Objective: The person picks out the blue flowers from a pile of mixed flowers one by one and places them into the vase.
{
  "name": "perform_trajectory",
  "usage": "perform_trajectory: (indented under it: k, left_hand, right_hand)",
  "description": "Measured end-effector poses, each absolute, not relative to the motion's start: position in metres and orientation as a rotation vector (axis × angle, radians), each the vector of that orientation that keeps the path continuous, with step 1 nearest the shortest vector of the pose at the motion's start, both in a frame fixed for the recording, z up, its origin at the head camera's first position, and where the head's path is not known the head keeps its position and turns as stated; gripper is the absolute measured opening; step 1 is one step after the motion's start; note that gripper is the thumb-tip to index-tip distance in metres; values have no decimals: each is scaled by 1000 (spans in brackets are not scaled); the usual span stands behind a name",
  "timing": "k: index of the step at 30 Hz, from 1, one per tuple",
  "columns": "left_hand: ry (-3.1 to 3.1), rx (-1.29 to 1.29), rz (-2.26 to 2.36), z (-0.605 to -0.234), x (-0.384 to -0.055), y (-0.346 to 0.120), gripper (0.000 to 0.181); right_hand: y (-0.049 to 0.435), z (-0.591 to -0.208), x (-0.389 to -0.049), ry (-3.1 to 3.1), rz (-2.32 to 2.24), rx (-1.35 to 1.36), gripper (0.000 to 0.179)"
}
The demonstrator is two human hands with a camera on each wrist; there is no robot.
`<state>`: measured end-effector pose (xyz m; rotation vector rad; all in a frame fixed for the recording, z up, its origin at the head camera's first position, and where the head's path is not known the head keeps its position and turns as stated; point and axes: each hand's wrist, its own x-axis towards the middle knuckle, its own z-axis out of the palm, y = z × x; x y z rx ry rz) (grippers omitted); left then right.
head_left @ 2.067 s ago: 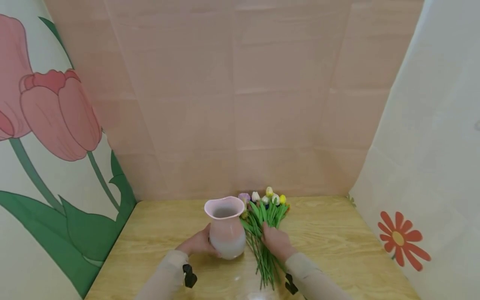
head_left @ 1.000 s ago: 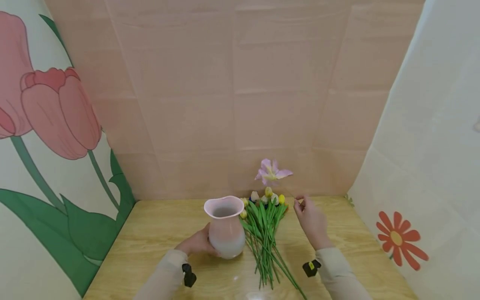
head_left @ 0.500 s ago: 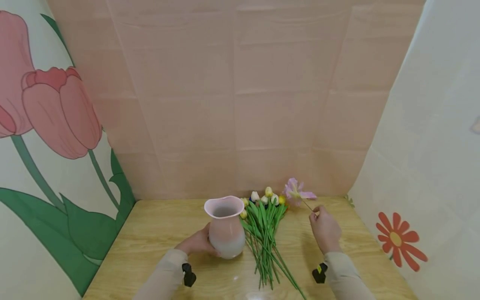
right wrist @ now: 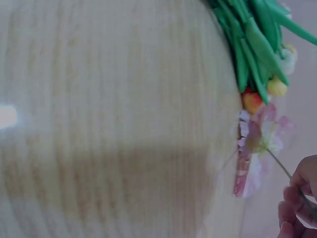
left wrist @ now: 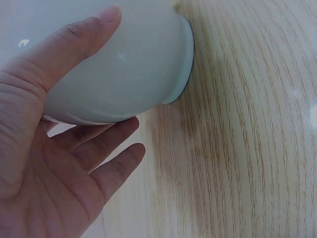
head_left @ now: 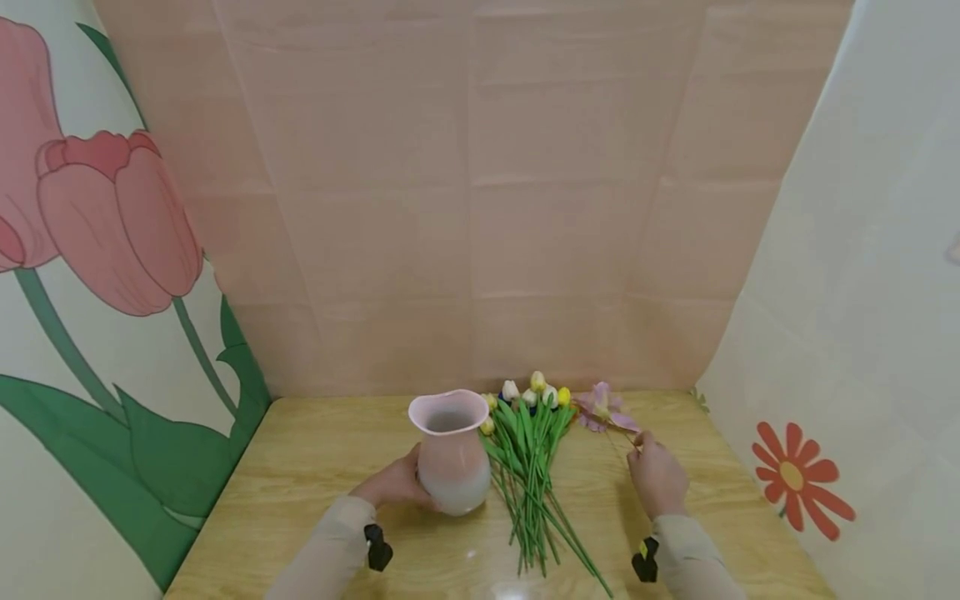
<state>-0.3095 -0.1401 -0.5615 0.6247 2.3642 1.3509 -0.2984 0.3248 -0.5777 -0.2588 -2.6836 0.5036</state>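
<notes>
A pink-and-white vase (head_left: pixel 455 467) with a wavy rim stands on the table. My left hand (head_left: pixel 397 486) holds its left side; in the left wrist view the thumb lies along the vase's pale belly (left wrist: pixel 129 64) and the fingers reach round its other side. My right hand (head_left: pixel 658 477) pinches the thin stem of a lilac-pink flower (head_left: pixel 602 407) low over the back right of the table. In the right wrist view the fingertips (right wrist: pixel 297 191) close on that stem below the petals. Between the hands lies a bunch of tulips (head_left: pixel 531 442), white and yellow heads pointing away.
The wooden table (head_left: pixel 300 467) meets a pinkish-brown backdrop (head_left: pixel 480 250) right behind the tulips. Side panels stand left and right, printed with big tulips (head_left: pixel 120 225) and a red flower (head_left: pixel 802 479). The tulip stems (head_left: pixel 536 525) spread toward the front.
My right hand has picked the lilac flower out of the bunch, raised it, then lowered it to the right of the tulips. My left hand and the vase have stayed put.
</notes>
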Motion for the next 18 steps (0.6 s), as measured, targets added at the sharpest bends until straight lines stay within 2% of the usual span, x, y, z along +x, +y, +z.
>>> perform_trajectory:
  k: [8,18]
  left_hand:
    - [2379,623,1334,-559,-309,-139,99]
    - [2369,619,1339,-556,-307,-139,101]
  right_hand:
    - [330,-587,-291,-2865,500,-275,23]
    - [331,-584,-286,-3008,480,-257,13]
